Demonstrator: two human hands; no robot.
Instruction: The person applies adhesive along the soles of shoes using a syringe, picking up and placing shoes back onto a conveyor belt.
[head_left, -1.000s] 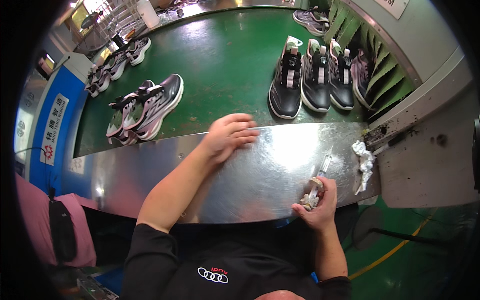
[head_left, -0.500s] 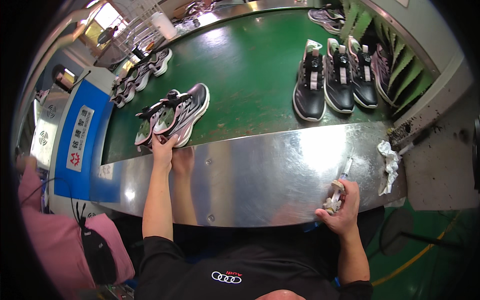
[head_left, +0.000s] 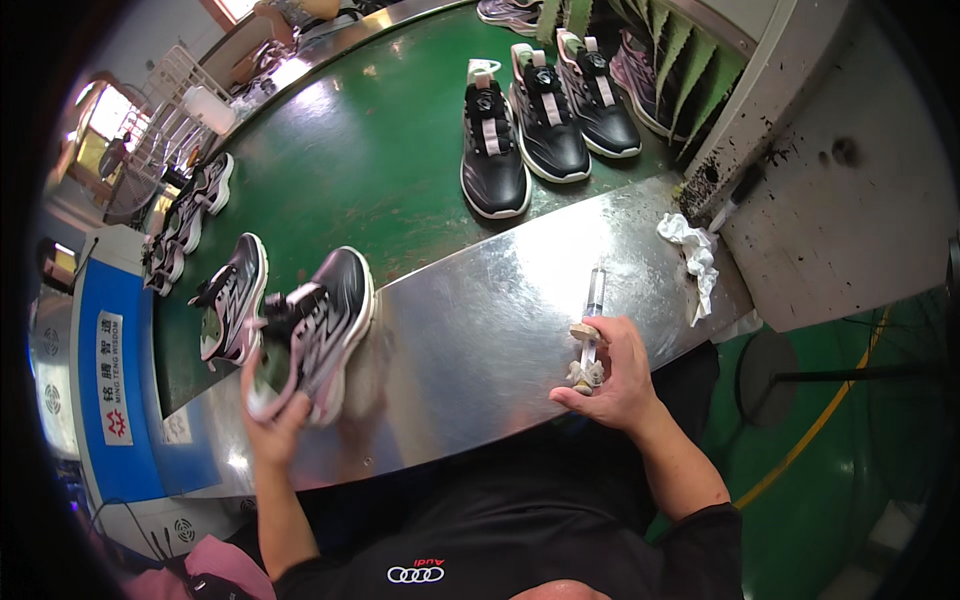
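Observation:
My left hand (head_left: 272, 425) grips a black, grey and pink sneaker (head_left: 333, 320) by its heel, lifted over the metal ledge with the toe pointing away from me. Just left of it, a matching sneaker (head_left: 238, 290) rests on the green belt. In my right hand (head_left: 620, 380) is a clear syringe (head_left: 594, 300), its tip pointing away from me above the ledge. Whitish, crusty material coats the syringe around its finger flange and plunger end, near my fingers.
Several black sneakers (head_left: 495, 150) stand on the green belt (head_left: 370, 160) by green strip flaps (head_left: 672, 60). More shoes (head_left: 190, 215) line its far left. Crumpled white tissue (head_left: 692, 262) lies on the steel ledge (head_left: 470, 370), beside a machine wall (head_left: 850, 190). A blue panel (head_left: 112, 370) stands at left.
My left hand has picked up one sneaker and drawn it toward me, away from its mate on the belt. The right hand still holds the syringe. The whole view has shifted.

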